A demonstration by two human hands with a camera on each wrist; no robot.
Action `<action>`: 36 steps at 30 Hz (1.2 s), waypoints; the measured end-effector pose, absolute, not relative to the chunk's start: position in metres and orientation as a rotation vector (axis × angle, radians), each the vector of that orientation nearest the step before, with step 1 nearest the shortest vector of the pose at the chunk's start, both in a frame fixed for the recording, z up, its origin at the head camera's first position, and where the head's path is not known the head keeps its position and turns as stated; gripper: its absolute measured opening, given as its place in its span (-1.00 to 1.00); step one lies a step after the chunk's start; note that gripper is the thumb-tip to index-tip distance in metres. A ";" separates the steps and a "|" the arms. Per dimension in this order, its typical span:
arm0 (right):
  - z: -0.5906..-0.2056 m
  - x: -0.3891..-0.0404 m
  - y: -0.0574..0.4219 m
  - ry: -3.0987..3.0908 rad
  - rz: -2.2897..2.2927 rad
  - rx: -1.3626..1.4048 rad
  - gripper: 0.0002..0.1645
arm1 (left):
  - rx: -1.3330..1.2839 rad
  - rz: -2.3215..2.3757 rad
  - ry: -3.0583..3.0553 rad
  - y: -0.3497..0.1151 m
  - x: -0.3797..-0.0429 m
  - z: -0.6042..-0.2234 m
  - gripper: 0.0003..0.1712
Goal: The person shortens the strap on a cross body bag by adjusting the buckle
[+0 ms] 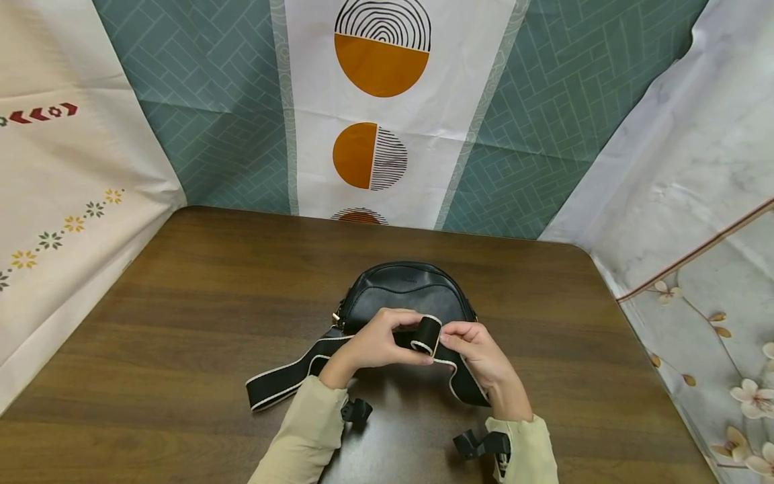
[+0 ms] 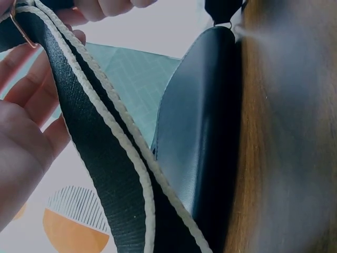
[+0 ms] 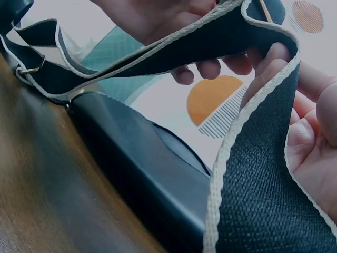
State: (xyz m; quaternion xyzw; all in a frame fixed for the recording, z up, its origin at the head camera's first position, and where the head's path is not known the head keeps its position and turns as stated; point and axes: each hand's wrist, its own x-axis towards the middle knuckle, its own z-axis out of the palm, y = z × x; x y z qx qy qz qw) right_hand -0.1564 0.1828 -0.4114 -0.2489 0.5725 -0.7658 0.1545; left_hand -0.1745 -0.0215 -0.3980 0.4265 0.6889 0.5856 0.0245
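A black webbing strap (image 1: 278, 386) edged in cream is bent into a small loop between my two hands, above the table. The left hand (image 1: 377, 341) holds that loop with the thumb below and fingers above. My right hand (image 1: 484, 356) pinches the strap just right of the loop, beside a thin gold-coloured slider (image 2: 23, 26). From there a length of strap hangs under the right hand. Behind both hands stands a rounded black handbag (image 1: 411, 299), its lower front partly hidden by them. In the right wrist view, another metal buckle (image 3: 35, 65) joins the strap near the bag's end.
The brown wooden table (image 1: 181, 323) carries the bag, and a folded length of strap lies left of it. Patterned cloth (image 1: 218, 134) hangs along the table's back edge, with pale cloths (image 1: 683, 202) at both sides. Black camera mounts sit on both wrists.
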 end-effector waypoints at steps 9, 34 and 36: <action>-0.409 -0.156 0.179 1.568 -2.243 -0.731 -0.66 | 1.313 1.796 2.161 -0.022 -0.175 -0.400 -0.60; -0.411 -0.156 0.183 1.546 -2.182 -0.729 -0.69 | 1.327 1.886 2.203 -0.030 -0.162 -0.369 -0.73; -0.411 -0.156 0.182 1.537 -2.201 -0.731 -0.68 | 1.323 1.884 2.210 -0.029 -0.162 -0.370 -0.73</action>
